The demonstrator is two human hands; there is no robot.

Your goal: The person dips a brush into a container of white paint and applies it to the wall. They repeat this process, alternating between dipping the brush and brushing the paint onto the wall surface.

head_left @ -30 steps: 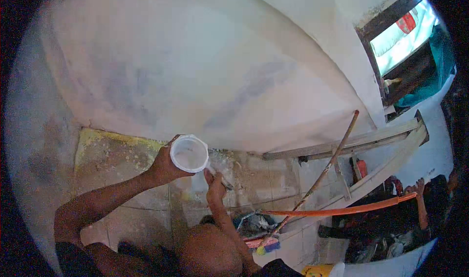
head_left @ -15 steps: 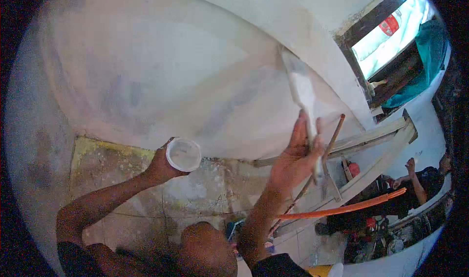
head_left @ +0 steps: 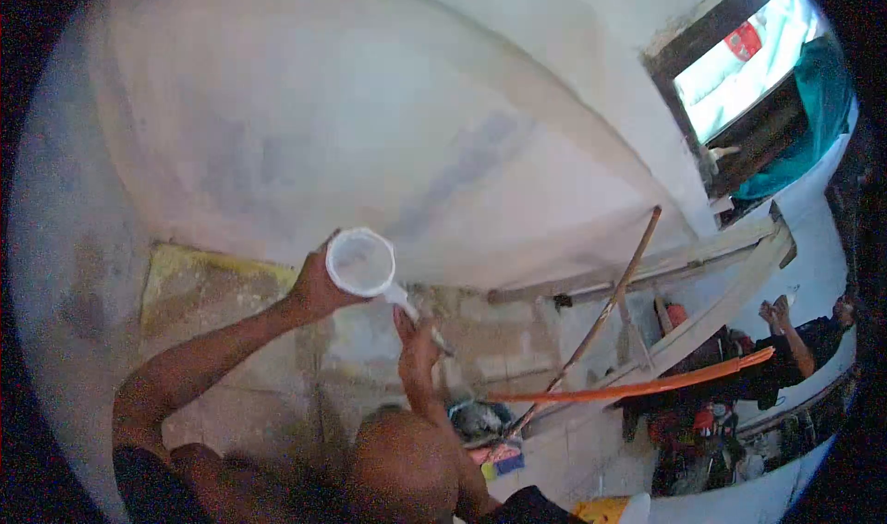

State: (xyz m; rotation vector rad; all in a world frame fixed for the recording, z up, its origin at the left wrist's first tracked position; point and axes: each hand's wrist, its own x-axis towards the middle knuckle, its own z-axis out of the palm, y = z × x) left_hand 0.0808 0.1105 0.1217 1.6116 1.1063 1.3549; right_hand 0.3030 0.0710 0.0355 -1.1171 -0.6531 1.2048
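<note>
Left hand (head_left: 321, 279) gripping white tub (head_left: 361, 262), right hand (head_left: 418, 350) closed round a brush (head_left: 403, 299) (its head against the rim).

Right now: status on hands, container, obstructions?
Left hand gripping white container, open top in view. Right hand holding white-ended tool at container's rim. Nothing visibly blocking; long thin stick off to the right.
</note>
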